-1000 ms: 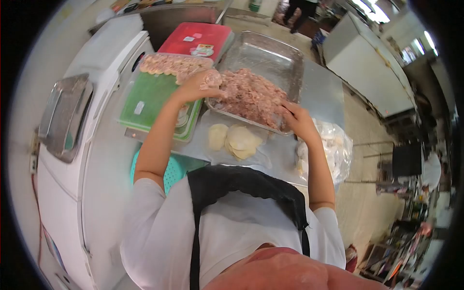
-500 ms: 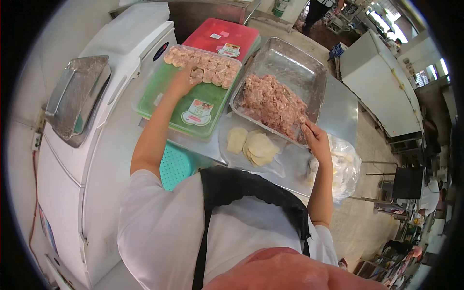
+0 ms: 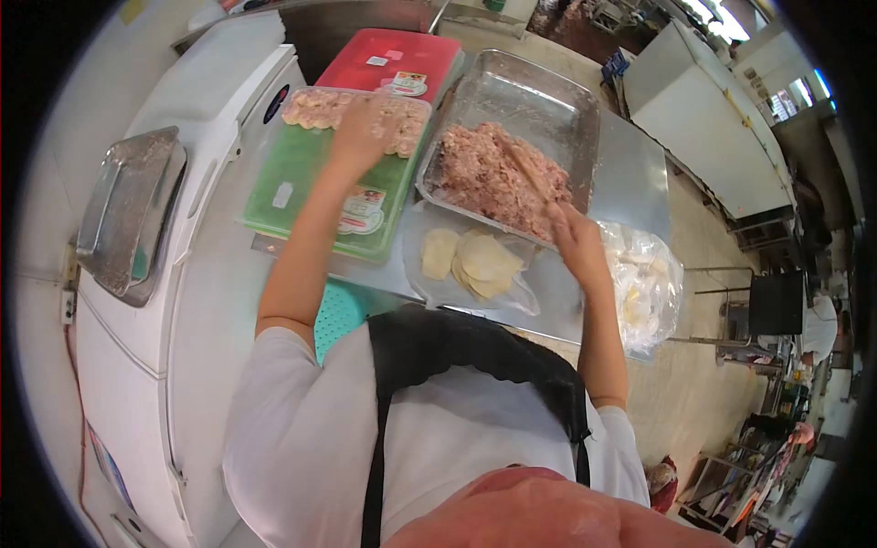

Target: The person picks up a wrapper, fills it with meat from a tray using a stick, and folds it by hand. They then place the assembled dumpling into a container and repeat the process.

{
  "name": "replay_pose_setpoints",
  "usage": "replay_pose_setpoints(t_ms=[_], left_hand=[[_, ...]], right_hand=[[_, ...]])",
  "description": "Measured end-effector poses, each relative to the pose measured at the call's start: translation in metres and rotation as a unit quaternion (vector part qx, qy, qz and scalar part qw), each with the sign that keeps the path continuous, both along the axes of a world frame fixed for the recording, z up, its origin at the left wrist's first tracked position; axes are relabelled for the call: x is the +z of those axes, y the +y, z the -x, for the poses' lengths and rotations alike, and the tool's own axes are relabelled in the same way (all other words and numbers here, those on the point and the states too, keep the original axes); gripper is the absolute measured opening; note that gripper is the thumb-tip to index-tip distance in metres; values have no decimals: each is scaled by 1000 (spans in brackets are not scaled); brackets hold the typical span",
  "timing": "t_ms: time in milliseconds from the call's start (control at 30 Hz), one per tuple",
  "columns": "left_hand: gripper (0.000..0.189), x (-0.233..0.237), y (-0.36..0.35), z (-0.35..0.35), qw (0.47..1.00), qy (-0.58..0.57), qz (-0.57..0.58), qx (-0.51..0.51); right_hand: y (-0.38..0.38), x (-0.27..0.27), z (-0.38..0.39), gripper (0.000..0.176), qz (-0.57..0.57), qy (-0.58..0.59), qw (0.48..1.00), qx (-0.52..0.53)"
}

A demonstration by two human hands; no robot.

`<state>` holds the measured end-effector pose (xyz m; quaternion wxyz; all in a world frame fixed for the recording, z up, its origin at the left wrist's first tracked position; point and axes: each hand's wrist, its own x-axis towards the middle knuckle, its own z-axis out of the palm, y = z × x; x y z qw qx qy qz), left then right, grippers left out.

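The right hand (image 3: pixel 574 236) has its fingers grasping a stick (image 3: pixel 525 169) in the meat tray (image 3: pixel 548 96). The left hand (image 3: pixel 361 137) is over the dumplings (image 3: pixel 315 108), and its fingers' state cannot be told.

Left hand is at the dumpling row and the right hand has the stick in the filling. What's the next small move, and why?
Probably lift the left hand off the dumplings on the green tray and take one of the wrappers. The right hand holds the stick with its tip in the filling, and the wrappers lie close by between both hands.
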<state>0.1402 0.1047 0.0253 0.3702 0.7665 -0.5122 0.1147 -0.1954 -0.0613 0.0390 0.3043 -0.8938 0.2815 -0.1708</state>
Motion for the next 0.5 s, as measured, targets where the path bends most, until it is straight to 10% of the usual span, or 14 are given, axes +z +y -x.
replay_pose_setpoints(t_ms=[267, 500], left_hand=[[53, -25, -81, 97, 968, 212, -40, -125], [38, -26, -44, 155, 947, 222, -151, -174]], right_hand=[[-31, -24, -23, 31, 195, -4, 980, 36], [-116, 5, 39, 23, 275, 222, 926, 135]])
